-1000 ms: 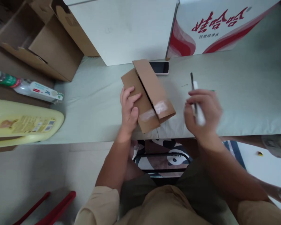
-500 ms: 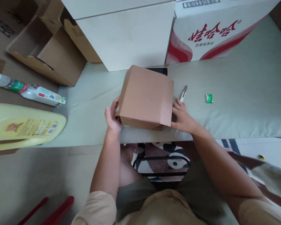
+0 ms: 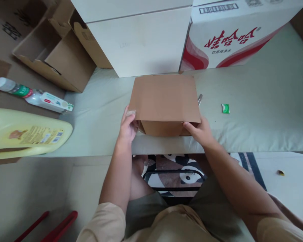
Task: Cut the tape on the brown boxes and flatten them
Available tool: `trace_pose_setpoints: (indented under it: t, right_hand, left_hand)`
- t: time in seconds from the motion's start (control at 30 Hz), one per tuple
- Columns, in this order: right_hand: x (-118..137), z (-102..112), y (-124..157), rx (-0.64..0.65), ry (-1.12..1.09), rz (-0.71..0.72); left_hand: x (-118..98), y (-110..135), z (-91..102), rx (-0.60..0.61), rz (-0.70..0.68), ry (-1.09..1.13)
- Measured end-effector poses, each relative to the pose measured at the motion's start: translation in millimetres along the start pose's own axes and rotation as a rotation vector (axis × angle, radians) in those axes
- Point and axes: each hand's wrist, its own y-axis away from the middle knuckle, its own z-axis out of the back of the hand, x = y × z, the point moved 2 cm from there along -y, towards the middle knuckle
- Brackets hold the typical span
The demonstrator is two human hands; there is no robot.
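Note:
A brown cardboard box (image 3: pixel 165 99) sits on the pale green cloth in front of me, its front side partly sunk under the edge of the top. My left hand (image 3: pixel 128 127) grips the box's near left corner, thumb on the top by a strip of clear tape (image 3: pixel 131 113). At the near right corner, my right hand (image 3: pixel 200 131) holds the box, its thumb along the front edge and the other fingers hidden behind the side. Just beyond the box's right side, a slim silver tool (image 3: pixel 200 99) shows only in part; I cannot make out its kind.
A small green packet (image 3: pixel 225 108) lies to the right on the cloth (image 3: pixel 255 124). White cartons (image 3: pixel 143 43) and a red-and-white water carton (image 3: pixel 224 43) stand behind. On the left are a yellow jug (image 3: pixel 27 132), a clear bottle (image 3: pixel 35 97) and open cardboard boxes (image 3: pixel 65 57).
The box has turned from tilted to nearly square with me and now hides the dark item behind it. My right hand has moved to its near right corner, covering part of the silver tool.

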Motion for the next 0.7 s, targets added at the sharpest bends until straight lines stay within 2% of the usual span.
trace_pose_setpoints:
  t: [0.17,0.3,0.43,0.5,0.6,0.7]
  right_hand:
    - [5,5,-3,-0.126,-0.002,-0.021]
    - [1,6,-3,-0.141,-0.104,-0.03]
    - [-8,4,-3,-0.23,-0.213,-0.066]
    - [-9,4,-4,-0.284,-0.263,-0.076]
    - [-5,6,-7,-0.37,-0.337,-0.056]
    - [4,11,-8,-0.366,-0.395,-0.017]
  left_hand:
    - [6,-1,0.4,0.006,-0.057,-0.203]
    - [-3,2,-5.4,0.003,-0.084,-0.379]
    - [-11,3,-10.9,-0.015,-0.13,-0.48]
    - [-12,2,-10.1,-0.06,-0.146,-0.456]
    - [-11,-2,-3.5,-0.171,-0.165,-0.274]
    - [-11,-4,4.4,-0.207,-0.185,-0.245]
